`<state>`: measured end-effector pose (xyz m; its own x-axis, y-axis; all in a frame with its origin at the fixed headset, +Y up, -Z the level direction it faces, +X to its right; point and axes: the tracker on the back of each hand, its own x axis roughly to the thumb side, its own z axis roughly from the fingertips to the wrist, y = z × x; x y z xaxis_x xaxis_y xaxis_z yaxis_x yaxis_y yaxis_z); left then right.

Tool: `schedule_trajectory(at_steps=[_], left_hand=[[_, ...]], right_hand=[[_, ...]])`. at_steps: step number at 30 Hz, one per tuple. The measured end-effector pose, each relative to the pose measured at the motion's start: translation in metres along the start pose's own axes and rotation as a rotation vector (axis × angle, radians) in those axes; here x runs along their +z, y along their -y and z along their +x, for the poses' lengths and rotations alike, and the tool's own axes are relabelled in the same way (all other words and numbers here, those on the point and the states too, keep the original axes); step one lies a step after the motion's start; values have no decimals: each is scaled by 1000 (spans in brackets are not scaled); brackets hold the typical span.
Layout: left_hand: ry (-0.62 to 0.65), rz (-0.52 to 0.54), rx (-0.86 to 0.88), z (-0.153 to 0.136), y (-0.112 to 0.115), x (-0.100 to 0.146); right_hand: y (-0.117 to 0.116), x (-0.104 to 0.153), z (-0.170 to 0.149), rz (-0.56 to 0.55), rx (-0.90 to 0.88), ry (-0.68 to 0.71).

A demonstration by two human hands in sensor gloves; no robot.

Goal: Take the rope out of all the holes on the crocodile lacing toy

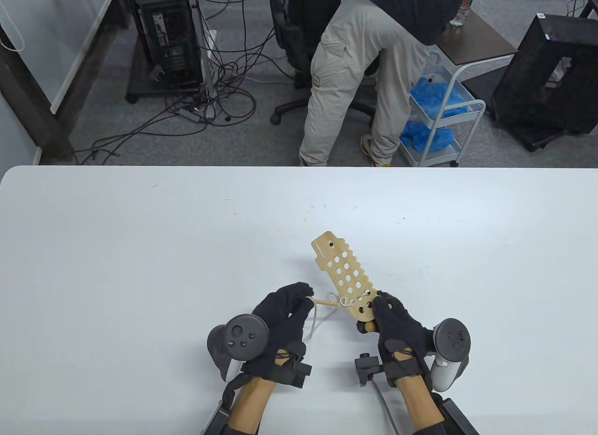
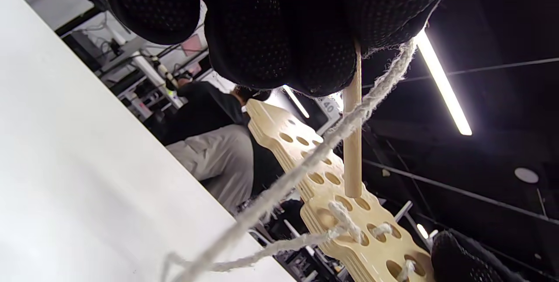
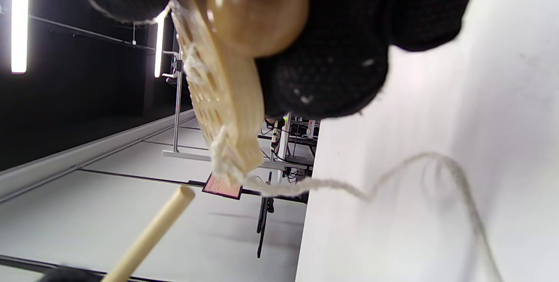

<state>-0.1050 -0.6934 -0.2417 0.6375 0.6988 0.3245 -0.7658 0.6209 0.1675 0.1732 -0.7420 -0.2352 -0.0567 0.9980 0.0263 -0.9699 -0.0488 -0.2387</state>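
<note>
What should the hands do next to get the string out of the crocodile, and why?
Probably the left hand should pull the wooden needle and rope further away from the crocodile board. The rope is laced only through the few holes nearest the right hand, which grips that end of the board and can hold it steady. The other holes look empty.

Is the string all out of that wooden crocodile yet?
Not yet. The rope still threads a few holes near the crocodile board's held end; the other holes are empty.
</note>
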Motion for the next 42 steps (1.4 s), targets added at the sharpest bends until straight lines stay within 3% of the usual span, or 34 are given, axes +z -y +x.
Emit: schedule_trajectory(at_steps=[13, 23, 42], left_hand=[[114, 8, -209, 23, 4, 6], [192, -29, -327, 35, 14, 9], [198, -47, -328, 36, 18, 9]], right_hand=[[-9, 3, 2, 45, 76, 46], [-12, 3, 2, 72, 9, 40], [-12, 5, 4, 69, -75, 27]])
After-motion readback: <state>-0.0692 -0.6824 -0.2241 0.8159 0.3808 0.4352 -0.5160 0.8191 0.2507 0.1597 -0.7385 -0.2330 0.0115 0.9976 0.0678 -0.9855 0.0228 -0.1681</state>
